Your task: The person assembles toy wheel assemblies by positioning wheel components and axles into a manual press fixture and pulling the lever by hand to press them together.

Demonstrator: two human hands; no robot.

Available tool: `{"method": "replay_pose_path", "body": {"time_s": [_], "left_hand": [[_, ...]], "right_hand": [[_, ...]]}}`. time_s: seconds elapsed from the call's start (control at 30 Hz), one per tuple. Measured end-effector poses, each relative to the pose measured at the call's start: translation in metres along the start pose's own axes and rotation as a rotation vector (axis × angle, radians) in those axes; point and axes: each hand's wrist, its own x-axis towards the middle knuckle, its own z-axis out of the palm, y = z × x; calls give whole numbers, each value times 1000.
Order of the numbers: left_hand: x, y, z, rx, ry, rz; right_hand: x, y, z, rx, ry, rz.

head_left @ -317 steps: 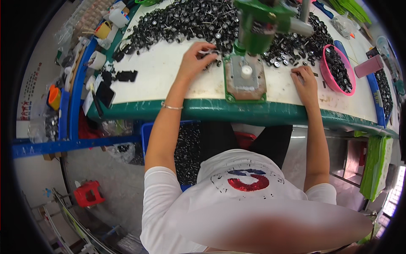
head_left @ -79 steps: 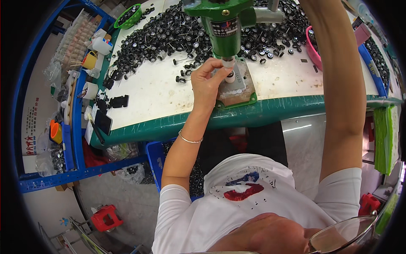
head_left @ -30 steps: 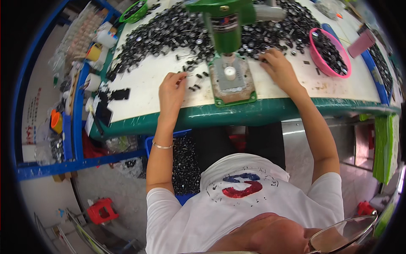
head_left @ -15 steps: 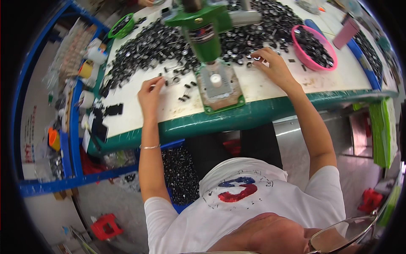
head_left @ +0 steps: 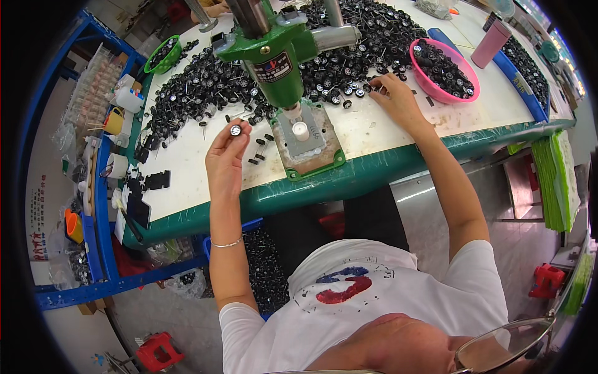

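Note:
Between the fingertips of my left hand [head_left: 225, 161] is a small black wheel [head_left: 235, 130], its silver hub facing up. A few black wheels on short axles [head_left: 260, 148] lie on the table just to the right of that hand. My right hand [head_left: 400, 105] is at the near edge of the wheel pile [head_left: 330, 71], thumb and fingers closing around a dark wheel there that is partly hidden. Between my hands stands a green press [head_left: 280, 78]. Its ram is above a white round holder [head_left: 300, 131] on a grey plate.
A pink basket [head_left: 473, 78] of wheels stands at the right, beside a pink bottle [head_left: 491, 45] and a blue-edged tray [head_left: 522, 87]. A green basket [head_left: 163, 55] sits at the far left. The table's green padded edge [head_left: 374, 163] runs in front of me.
My left hand has lifted and turned, showing the wheel's hub between its fingers. My right hand stays at the pile, its fingers shifted slightly. The whole view has shifted a little.

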Motion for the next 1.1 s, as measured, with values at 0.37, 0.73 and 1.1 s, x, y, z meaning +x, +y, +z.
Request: {"method": "replay_pose_path", "body": {"time_s": [0.37,0.73,1.1], "left_hand": [[-14,-23,27,218,108,35],[-24,-21,36,239,72,72],[-19,-16,54,196,-4,93]], "right_hand": [[-5,-24,11,-130,120,-320],[-9,-60,4,205,15,-283],[-17,-145,31,320,-215,-312]]}}
